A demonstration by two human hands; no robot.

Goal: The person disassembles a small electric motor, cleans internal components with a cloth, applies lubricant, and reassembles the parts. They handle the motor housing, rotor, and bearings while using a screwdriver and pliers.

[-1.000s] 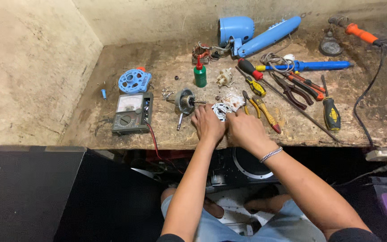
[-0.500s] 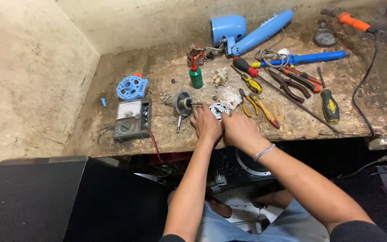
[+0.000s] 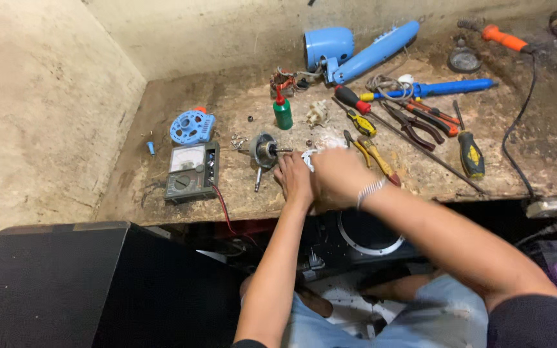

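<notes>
Small white toothed plastic part (image 3: 309, 156), round-edged, mostly hidden, sits near the front of the bench (image 3: 182, 212) just right of the motor rotor (image 3: 265, 149). Both hands meet on it: left hand (image 3: 294, 177) with fingers curled down against its left side, right hand (image 3: 340, 174) cupped over the top, thin metal bracelet at the wrist. Fingers of both look closed round the part, but exact pinch is hidden under the right hand.

Rotor: dull metal disc on a thin shaft, lying tilted, shaft tip almost touching the left fingers. Left of the rotor a grey-green boxy multimeter (image 3: 191, 171) with red lead trailing over the bench front edge; behind that a blue perforated plastic disc (image 3: 191, 125). Behind the rotor a small green bottle (image 3: 283, 113) with red nozzle, upright.

Right of the rotor, past the hands: yellow-handled pliers (image 3: 372, 154) just beside the right hand, crowding it; then screwdrivers, red-handled pliers, blue soldering tool (image 3: 446, 87), black cable. Blue fan housing (image 3: 356, 48) at the back wall.

Bench top is rough, stained, worn wood. Open room only left-front of the rotor near the rough plaster wall; right side is cluttered
</notes>
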